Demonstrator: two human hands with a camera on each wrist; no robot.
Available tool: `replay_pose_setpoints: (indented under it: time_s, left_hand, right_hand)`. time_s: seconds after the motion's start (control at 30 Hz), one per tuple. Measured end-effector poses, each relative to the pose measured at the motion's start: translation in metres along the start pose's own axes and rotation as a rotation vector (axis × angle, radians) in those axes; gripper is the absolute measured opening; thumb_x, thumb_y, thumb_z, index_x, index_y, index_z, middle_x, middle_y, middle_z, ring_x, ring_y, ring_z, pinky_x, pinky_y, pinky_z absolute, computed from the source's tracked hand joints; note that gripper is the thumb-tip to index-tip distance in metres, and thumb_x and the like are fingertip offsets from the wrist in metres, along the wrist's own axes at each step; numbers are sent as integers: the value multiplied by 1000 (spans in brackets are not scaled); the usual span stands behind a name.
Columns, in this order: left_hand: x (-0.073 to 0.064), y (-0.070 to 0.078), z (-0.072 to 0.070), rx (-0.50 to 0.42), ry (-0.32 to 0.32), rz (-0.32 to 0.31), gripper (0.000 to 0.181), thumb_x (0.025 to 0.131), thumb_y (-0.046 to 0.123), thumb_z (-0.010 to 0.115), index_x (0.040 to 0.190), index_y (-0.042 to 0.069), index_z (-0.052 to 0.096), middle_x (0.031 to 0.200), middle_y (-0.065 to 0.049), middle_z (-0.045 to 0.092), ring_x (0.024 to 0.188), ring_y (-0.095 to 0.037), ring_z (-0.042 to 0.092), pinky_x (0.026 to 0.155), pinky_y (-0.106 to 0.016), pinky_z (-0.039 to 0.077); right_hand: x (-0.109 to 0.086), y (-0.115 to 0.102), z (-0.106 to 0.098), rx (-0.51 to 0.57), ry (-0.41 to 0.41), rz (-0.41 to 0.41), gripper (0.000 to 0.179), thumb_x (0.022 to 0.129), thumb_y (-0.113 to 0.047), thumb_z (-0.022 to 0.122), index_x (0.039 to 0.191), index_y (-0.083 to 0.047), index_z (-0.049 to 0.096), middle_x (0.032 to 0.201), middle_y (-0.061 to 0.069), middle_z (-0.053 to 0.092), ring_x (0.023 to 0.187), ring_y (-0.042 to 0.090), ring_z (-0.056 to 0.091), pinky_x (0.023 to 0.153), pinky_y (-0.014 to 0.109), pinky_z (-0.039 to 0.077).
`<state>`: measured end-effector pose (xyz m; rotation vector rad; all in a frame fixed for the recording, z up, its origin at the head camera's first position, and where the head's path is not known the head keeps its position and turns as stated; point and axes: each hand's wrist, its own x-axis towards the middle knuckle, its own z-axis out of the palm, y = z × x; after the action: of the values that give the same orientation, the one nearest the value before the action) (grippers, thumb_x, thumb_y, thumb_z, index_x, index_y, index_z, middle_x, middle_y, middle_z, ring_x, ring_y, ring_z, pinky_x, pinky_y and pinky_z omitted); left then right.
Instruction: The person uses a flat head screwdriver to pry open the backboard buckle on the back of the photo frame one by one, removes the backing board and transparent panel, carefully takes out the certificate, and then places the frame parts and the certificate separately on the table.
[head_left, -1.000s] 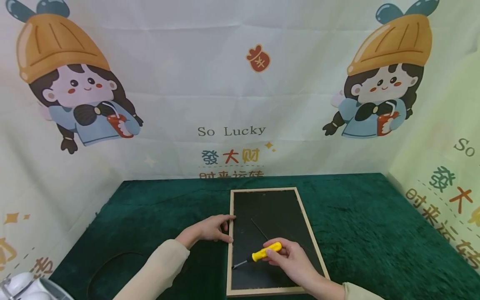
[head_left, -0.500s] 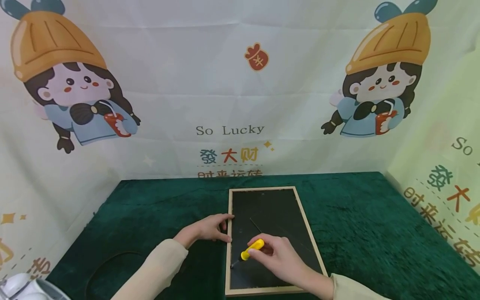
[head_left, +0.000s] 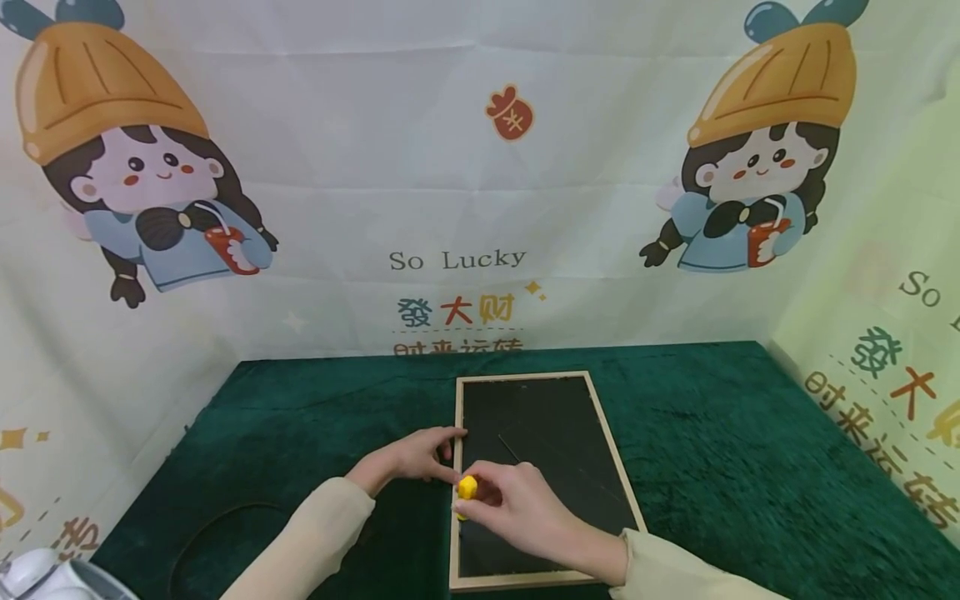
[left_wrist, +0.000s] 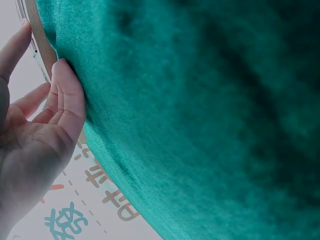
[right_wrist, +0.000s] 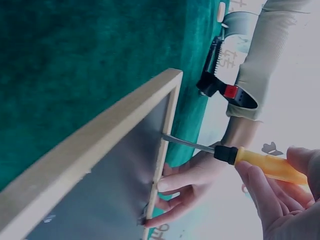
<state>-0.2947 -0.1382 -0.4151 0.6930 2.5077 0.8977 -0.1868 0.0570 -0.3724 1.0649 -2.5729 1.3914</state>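
Observation:
A wooden frame (head_left: 616,450) with a dark panel (head_left: 532,408) lies on the green cloth. My right hand (head_left: 517,504) grips the yellow handle of a screwdriver (right_wrist: 272,166) over the frame's left side. In the right wrist view its metal shaft (right_wrist: 190,144) reaches to the inner edge of the wooden border, tip right at it. Most of the shaft is hidden in the head view. My left hand (head_left: 416,454) rests its thumb and fingertips against the frame's left border, fingers loosely bent. A small metal clip (right_wrist: 142,216) shows on the panel near those fingers.
White rounded items in a metal-rimmed container (head_left: 67,575) stand at the lower left. A thin dark curved cord (head_left: 213,521) lies on the green cloth (head_left: 352,400). Printed fabric (head_left: 450,167) hangs behind. A black device (right_wrist: 227,90) sits at the left sleeve.
My right hand has moved left across the panel, and the screwdriver has swung from slanted to steeper, with its handle now above the left border. My left hand stays at the frame.

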Motion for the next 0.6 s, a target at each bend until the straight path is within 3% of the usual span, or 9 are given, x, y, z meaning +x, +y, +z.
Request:
replay_pose_setpoints:
  time_s: [0.17,0.37,0.6]
  left_hand:
    - [0,0,0,6,-8,12,65,77,18,69,132,5,36,88,-6,44,65,-16,47,54,-28,45]
    - [1,-2,-1,18,-15,49,59,78,1,64,131,1,37,84,-6,44,62,-16,46,53,-28,44]
    - [1,-1,0,59,12,66,56,78,-4,61,130,1,39,81,-3,47,71,-18,44,58,-29,42]
  right_hand:
    - [8,-4,1,-55,1,-12,16,82,-28,62,86,-12,61,63,-13,54,51,0,46,47,17,41]
    - [17,-8,4,-104,-7,0,16,82,-27,63,85,-12,61,63,-14,53,50,-1,46,47,16,41]
    - [23,-17,13,-221,-5,-8,17,81,-29,64,83,-12,61,66,-12,56,53,-5,47,49,11,40]
